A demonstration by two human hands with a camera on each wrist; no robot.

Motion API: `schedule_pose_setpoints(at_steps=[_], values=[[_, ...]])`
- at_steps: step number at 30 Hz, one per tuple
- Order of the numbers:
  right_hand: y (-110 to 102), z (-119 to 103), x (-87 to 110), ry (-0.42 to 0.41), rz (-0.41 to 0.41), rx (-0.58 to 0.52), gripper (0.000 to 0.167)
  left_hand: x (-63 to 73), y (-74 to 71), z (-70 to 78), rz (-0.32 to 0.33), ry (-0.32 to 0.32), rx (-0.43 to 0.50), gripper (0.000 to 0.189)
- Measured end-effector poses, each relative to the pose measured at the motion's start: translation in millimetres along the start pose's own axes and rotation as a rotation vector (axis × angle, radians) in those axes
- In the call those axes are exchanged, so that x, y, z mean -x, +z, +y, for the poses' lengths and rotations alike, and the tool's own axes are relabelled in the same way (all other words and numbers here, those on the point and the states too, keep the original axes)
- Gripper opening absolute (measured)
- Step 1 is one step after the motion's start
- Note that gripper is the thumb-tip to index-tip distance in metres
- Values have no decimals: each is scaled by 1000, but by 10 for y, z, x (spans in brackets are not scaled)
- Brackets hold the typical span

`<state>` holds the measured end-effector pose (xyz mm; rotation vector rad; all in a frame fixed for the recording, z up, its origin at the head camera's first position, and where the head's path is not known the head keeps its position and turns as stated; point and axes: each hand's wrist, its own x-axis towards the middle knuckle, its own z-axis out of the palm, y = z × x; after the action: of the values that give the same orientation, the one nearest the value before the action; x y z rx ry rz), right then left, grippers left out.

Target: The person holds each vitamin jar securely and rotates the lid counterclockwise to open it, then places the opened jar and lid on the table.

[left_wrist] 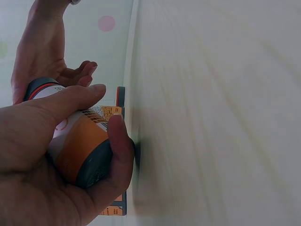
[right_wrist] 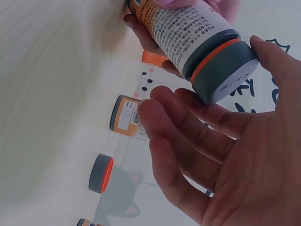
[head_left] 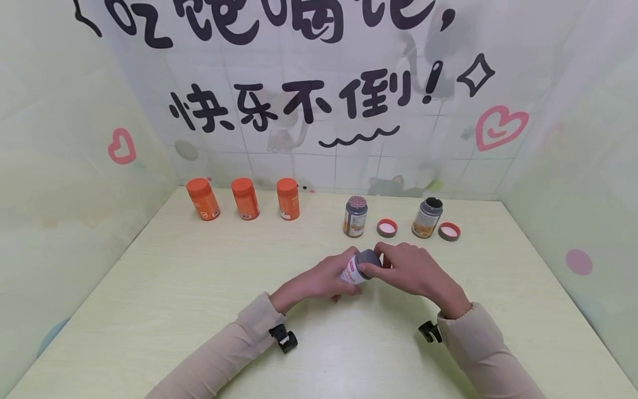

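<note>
A supplement bottle [head_left: 351, 272] with a white and orange label is gripped round its body by my left hand [head_left: 329, 276], tilted above the table. Its dark grey cap [head_left: 369, 260] has an orange ring and sits on the bottle. Thumb and index finger of my right hand [head_left: 416, 270] pinch that cap from opposite sides. In the right wrist view the cap [right_wrist: 226, 73] shows its flat top, and the other fingers lie curved away from it. The left wrist view shows the bottle's dark base [left_wrist: 96, 167] in the left palm.
Behind my hands stand a grey bottle with a sealed mouth [head_left: 355, 219] and one with a dark open mouth [head_left: 427, 219]. Two caps [head_left: 386, 228] lie inside-up beside them. Orange-lidded bottles [head_left: 245, 200] line the back left. Printed sheets [head_left: 329, 133] wall the table [head_left: 199, 299].
</note>
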<state>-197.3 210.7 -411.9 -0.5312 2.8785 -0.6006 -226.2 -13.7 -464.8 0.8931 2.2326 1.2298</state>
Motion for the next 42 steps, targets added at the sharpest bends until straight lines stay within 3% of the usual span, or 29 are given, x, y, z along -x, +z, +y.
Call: schedule_pose_setpoints(at_steps=[42], values=[[-1,4,0,13,-7,4,50,9,0,11,1,-7,0,50]])
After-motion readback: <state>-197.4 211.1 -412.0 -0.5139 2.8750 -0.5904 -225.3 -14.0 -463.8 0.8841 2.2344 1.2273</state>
